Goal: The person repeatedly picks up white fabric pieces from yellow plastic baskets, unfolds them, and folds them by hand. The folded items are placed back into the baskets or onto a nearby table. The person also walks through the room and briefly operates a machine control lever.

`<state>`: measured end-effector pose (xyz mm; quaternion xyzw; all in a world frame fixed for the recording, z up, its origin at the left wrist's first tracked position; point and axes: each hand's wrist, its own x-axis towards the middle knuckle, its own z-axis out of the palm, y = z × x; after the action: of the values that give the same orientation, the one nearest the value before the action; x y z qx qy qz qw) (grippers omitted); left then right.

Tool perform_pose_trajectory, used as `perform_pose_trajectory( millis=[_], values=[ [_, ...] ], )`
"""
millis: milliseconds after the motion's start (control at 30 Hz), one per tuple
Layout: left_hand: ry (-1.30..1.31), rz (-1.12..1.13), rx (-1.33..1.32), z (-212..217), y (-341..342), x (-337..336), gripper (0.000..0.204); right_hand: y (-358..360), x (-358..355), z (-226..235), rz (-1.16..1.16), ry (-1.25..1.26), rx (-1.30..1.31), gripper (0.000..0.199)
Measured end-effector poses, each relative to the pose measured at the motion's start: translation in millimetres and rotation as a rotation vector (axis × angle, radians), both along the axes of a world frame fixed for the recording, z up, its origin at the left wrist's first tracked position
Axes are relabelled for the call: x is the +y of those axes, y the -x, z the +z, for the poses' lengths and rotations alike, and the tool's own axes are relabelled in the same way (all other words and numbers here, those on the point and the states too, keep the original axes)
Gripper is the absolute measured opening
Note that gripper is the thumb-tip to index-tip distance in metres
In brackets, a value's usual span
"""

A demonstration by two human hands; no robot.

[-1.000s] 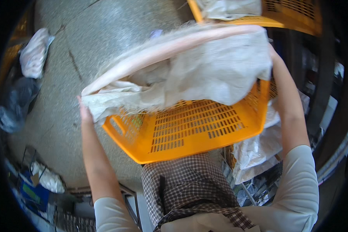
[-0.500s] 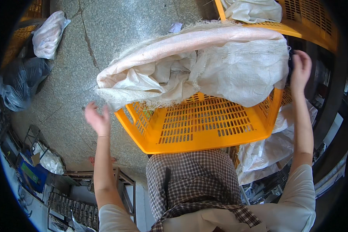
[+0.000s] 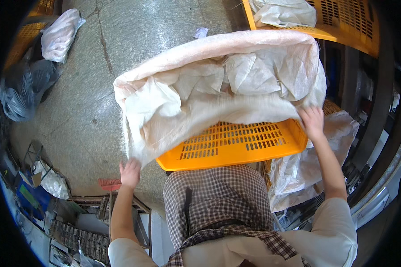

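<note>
A yellow plastic crate (image 3: 227, 162) with a slotted floor stands against my checked apron. A white woven sack (image 3: 249, 75) drapes over its far and side walls, with its far edge in a rounded fold. My left hand (image 3: 130, 173) is closed on the sack's edge, just outside the crate's near left corner. At the crate's right side, my right hand (image 3: 312, 120) grips the same edge. Between both hands the near edge of the sack is blurred by motion and hangs across the crate's opening. The crate's left wall is covered by the cloth.
Another yellow crate (image 3: 334, 33) with a white sack (image 3: 284, 13) stands at the far right. White sheeting (image 3: 294, 178) lies by the near right. On the left are a dark plastic bag (image 3: 26, 93) and a pale filled bag (image 3: 60, 35). Paper (image 3: 201, 32) lies on the floor.
Both hands have come from beside the sack onto its near edge. They have drawn that edge toward me, over more of the crate, and the sack's mouth is spread wider.
</note>
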<state>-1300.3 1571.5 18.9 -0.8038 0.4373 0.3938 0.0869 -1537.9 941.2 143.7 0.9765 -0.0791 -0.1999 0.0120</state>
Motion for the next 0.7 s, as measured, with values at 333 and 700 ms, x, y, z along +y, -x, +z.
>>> perform_pose_trajectory(
  millis=[333, 700],
  values=[
    [-0.232, -0.020, 0.218, -27.1, 78.4, -21.7, 0.045, 180.9, 8.8, -7.8, -1.047, -0.358, 0.007, 0.023],
    [-0.137, 1.741, 0.569, -76.7, 146.2, -17.3, 0.048, 157.1, 49.4, -5.5, -1.937, -0.744, -0.233, 0.029]
  ],
)
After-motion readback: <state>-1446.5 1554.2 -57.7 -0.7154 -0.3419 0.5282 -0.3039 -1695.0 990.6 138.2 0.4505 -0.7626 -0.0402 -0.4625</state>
